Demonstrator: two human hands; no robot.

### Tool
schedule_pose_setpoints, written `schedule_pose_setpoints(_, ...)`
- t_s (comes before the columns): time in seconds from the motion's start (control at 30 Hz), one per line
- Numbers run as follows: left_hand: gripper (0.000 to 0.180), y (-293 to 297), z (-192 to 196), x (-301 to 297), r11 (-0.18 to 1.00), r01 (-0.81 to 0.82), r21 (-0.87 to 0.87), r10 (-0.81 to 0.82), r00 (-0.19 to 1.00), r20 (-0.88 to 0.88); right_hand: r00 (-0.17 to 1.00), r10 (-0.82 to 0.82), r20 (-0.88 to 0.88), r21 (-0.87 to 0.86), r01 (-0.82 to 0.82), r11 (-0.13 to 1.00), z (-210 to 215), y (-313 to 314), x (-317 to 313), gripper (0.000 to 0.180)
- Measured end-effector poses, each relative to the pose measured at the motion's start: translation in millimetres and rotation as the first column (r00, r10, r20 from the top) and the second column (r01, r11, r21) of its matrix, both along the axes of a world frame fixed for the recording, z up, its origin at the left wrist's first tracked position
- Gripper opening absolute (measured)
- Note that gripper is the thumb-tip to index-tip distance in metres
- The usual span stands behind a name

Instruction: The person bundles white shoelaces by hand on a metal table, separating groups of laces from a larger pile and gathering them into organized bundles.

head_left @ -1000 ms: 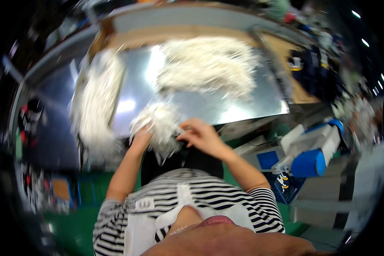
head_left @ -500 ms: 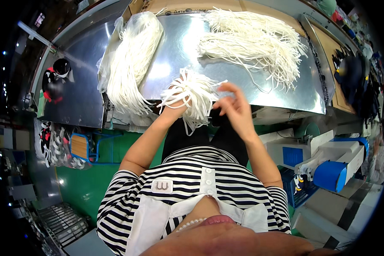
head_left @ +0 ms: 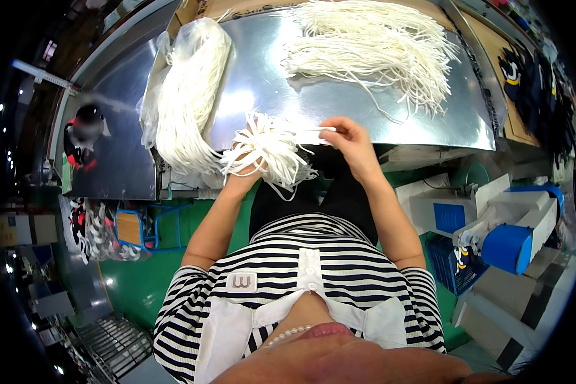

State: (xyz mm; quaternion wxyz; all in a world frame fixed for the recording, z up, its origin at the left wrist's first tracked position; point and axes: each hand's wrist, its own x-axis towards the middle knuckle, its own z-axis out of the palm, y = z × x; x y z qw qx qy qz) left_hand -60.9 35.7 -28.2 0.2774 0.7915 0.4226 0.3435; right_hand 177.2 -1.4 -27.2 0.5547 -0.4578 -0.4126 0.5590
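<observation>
Over the near edge of a steel table (head_left: 429, 121), the left hand (head_left: 240, 182), mostly hidden, is gripping a bunch of white cords (head_left: 269, 150), now lifted clear of the long bundle (head_left: 185, 102), while the right hand (head_left: 352, 137) is pinching out one strand, suggesting sorting is underway.

My right hand (head_left: 352, 144) moved from top of bundle of white flat cords (head_left: 265, 150), now pinching single white strand (head_left: 313, 130) drawn sideways out of it. Left hand (head_left: 243, 179) lower under bundle, cords fanned wider.
</observation>
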Motion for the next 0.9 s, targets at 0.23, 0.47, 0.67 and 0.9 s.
schedule_pose_setpoints(0.23,0.042,-2.9,-5.5,12.0,0.990,0.104,0.099,-0.105,0.995,0.002,0.949,-0.133,-0.286,0.037,0.150,0.988,8.9,-14.5,3.1,0.011)
schedule_pose_setpoints(0.47,0.032,-1.4,5.5,27.4,0.970,0.088,0.225,-0.036,0.974,-0.225,0.824,-0.065,-0.562,-0.031,0.058,0.998,12.8,-21.7,8.8,0.008)
schedule_pose_setpoints(0.67,0.023,2.7,11.3,31.4,0.948,0.174,0.267,-0.031,0.884,-0.467,0.635,0.212,-0.743,0.112,-0.193,0.975,4.1,-48.6,14.6,0.013)
schedule_pose_setpoints(0.9,0.024,4.5,10.6,23.7,0.885,0.201,0.419,-0.008,0.909,-0.417,0.831,0.422,-0.362,-0.107,-0.487,0.867,14.6,-70.3,26.0,0.014)
